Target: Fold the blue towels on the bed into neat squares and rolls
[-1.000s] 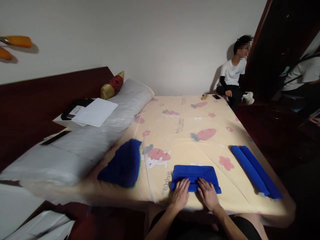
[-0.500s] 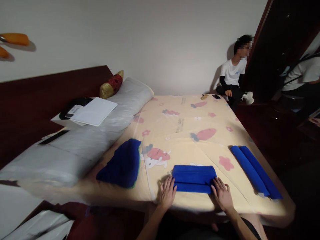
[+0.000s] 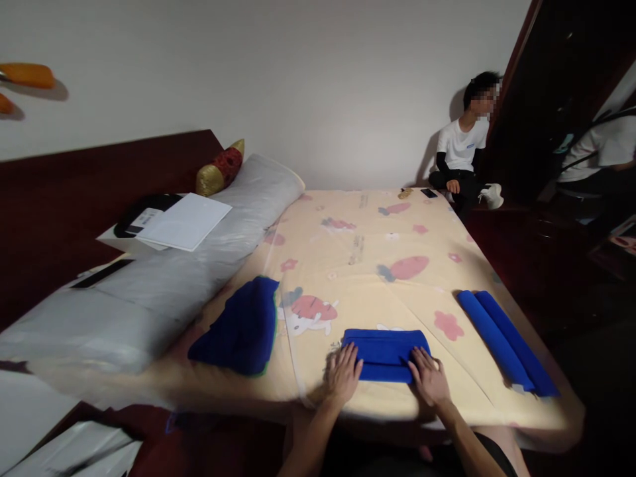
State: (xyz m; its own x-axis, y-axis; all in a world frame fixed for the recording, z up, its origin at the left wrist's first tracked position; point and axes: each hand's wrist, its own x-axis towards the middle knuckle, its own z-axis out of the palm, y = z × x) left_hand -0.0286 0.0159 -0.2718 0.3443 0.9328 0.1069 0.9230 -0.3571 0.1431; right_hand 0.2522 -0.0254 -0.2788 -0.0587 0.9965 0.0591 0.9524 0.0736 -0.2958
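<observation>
A folded blue towel lies flat on the bed, a crease running along its length. My left hand rests on its left end, fingers stretched out over the cloth. On the right end lies my right hand, its fingers also extended and slightly apart. Neither hand grasps the towel; both press on it from above. To the left is a crumpled dark blue cloth with a green edge. Two rolled blue towels lie side by side near the bed's right edge.
The bed has a cream sheet with carrot and flower prints. A long grey pillow carries a white board; a red and gold cushion sits behind. One person sits at the far right corner by a phone.
Both hands have moved inward, from the towel's side edges onto its top near each end. The folded towel stays in about the same place.
</observation>
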